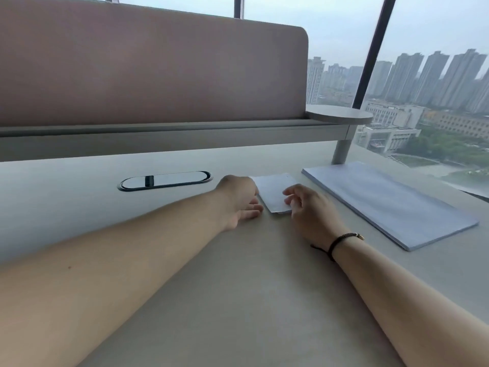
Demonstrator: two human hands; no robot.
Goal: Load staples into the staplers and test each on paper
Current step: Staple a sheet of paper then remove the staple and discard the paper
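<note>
Left hand: the left hand (pixel 239 198) lies on the pale grey desk top (pixel 238 287), back of the hand up, fingers stretched out and relaxed towards the right. It grips nothing; its fingertips end just beside the left edge of the small paper.
Right hand: the right hand (pixel 309 207) rests at the near right corner of the small paper, fingers loosely bent. The fingertips (pixel 289 198) touch the paper's top face; whether the thumb is under the edge in a pinch cannot be told.
Right wrist: a thin dark cord bracelet with a small gold-coloured clasp (pixel 344 241) circles it.
Small paper: a small white rectangular sheaf of paper (pixel 274 188) lies flat on the desk between the two hands, turned slightly askew.
Large paper: a thick stack of white rectangular sheets (pixel 383 201) lies flat to the right of the right hand, near but apart from it, running diagonally towards the near right.
Cable port: a long oval dark-rimmed cable opening (pixel 164 180) is set in the desk, left of the left hand.
Divider: a dusty-pink padded desk screen with a rounded corner (pixel 148 72) stands along the far edge.
Side shelf: a round grey shelf (pixel 338 113) juts out at the screen's right end.
Window: a glass wall (pixel 436 35) behind, showing tower blocks under a grey sky.
</note>
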